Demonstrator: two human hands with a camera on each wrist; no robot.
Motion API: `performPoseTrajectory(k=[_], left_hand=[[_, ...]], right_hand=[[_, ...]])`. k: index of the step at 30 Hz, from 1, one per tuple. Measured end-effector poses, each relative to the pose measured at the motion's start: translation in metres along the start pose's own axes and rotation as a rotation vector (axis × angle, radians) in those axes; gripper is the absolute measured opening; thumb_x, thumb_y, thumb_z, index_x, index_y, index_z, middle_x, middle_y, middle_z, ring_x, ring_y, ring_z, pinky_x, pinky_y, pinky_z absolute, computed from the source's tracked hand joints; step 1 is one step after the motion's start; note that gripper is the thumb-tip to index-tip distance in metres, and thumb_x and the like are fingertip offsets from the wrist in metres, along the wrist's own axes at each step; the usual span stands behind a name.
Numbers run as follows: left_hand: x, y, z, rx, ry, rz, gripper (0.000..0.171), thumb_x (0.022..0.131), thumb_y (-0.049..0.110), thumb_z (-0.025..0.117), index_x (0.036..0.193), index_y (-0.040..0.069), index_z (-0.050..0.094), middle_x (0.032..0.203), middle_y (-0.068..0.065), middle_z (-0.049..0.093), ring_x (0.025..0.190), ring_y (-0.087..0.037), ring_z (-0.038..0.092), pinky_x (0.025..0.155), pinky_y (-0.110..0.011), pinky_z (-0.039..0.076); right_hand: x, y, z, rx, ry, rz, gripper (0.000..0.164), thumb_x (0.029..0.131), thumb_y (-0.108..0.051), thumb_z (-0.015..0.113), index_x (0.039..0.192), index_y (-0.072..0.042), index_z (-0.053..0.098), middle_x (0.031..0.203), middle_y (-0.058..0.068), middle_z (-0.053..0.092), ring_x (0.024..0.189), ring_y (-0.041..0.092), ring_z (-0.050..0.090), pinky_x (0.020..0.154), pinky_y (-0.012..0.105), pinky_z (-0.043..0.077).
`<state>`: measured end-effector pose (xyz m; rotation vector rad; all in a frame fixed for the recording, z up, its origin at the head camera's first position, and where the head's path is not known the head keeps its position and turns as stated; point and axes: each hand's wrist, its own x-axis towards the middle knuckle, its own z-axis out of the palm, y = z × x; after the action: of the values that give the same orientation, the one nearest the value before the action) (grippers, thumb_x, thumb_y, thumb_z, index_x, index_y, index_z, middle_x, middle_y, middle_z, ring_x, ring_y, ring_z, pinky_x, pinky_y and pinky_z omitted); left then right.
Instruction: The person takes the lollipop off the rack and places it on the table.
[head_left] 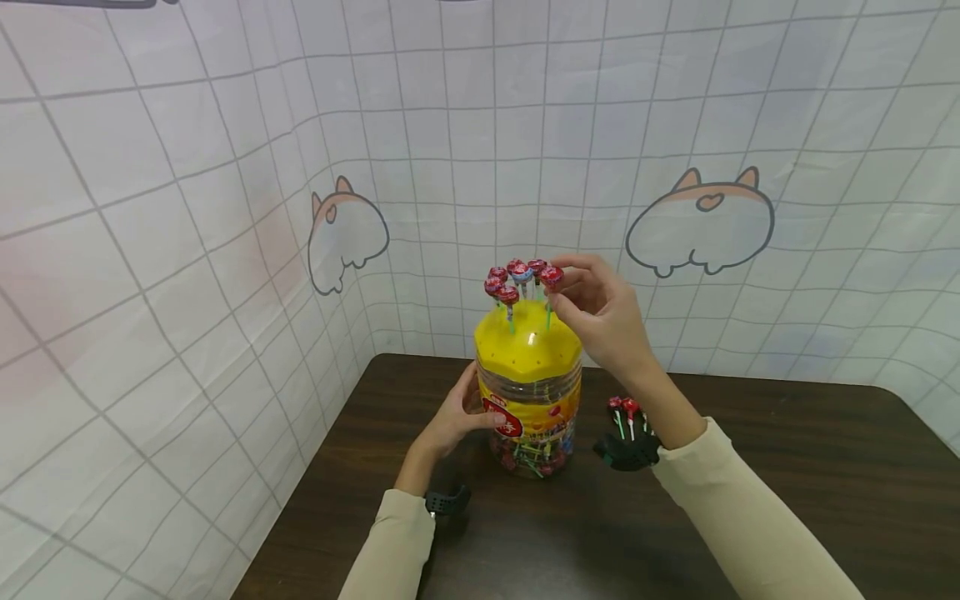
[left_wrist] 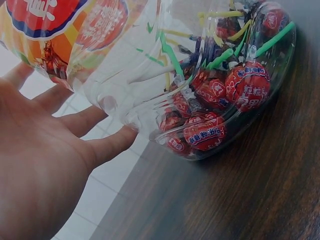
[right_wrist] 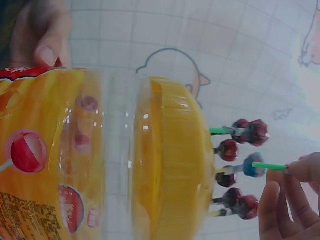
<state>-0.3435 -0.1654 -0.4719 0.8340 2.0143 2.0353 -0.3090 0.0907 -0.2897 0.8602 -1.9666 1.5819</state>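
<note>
Your left hand [head_left: 456,417] is spread wide around the jar [head_left: 543,414], holding its side, thumb in front. Your right hand [head_left: 600,312], nearly closed, pinches a lollipop [head_left: 552,277], its green stick pointing down, just apart from the yellow lid [head_left: 525,354]. Upright lollipops [head_left: 508,295] stand in the lid beside your right fingers; spare lollipops [head_left: 630,408] lie on the tabletop [head_left: 787,467] near your right wrist.

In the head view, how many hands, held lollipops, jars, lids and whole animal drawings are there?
Hands: 2, left hand and right hand
Held lollipop: 1
Jar: 1
Yellow lid: 1
Whole animal drawings: 2
Total: 7
</note>
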Motion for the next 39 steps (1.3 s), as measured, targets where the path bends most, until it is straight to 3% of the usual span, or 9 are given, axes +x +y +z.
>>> performPoseTrajectory(k=[13,17,21,29,39], left_hand=[[0.001,-0.002,0.000,-0.007,0.000,0.008,0.096,0.087,0.033,0.083,0.161,0.032,0.024,0.158,-0.009,0.042,0.143,-0.030,0.045,0.116,-0.057,0.042],[0.001,-0.002,0.000,-0.003,0.001,0.002,0.093,0.088,0.031,0.082,0.161,0.032,0.025,0.158,-0.008,0.042,0.143,-0.029,0.045,0.117,-0.057,0.041],[0.002,-0.003,-0.001,-0.010,-0.001,0.011,0.094,0.088,0.029,0.083,0.161,0.032,0.024,0.156,-0.009,0.043,0.141,-0.030,0.047,0.115,-0.056,0.043],[0.001,-0.003,-0.001,-0.018,-0.002,0.014,0.097,0.086,0.029,0.084,0.161,0.033,0.023,0.155,-0.011,0.044,0.137,-0.028,0.050,0.112,-0.053,0.047],[0.001,-0.003,-0.002,-0.006,-0.008,0.006,0.091,0.089,0.029,0.081,0.161,0.031,0.024,0.158,-0.007,0.042,0.143,-0.029,0.045,0.117,-0.056,0.041]], right_hand=[[-0.018,0.002,-0.018,0.022,0.016,0.024,0.037,0.094,0.003,0.066,0.130,-0.005,0.062,0.104,0.014,0.068,0.083,0.016,0.069,0.067,0.027,0.062],[-0.026,0.008,-0.025,0.021,0.029,0.044,0.037,0.094,0.004,0.065,0.130,-0.005,0.062,0.102,0.007,0.068,0.082,0.017,0.069,0.067,0.026,0.061],[-0.034,0.015,-0.030,0.026,0.046,0.062,0.036,0.094,0.006,0.064,0.129,-0.004,0.063,0.100,0.002,0.068,0.079,0.017,0.068,0.065,0.027,0.061],[-0.054,0.033,-0.041,0.027,0.079,0.113,0.033,0.095,0.005,0.064,0.128,-0.002,0.063,0.099,0.002,0.069,0.079,0.018,0.067,0.063,0.026,0.061],[-0.082,0.058,-0.054,0.003,0.089,0.187,0.033,0.095,0.004,0.064,0.128,-0.001,0.060,0.096,-0.001,0.069,0.068,0.018,0.065,0.059,0.025,0.059]])
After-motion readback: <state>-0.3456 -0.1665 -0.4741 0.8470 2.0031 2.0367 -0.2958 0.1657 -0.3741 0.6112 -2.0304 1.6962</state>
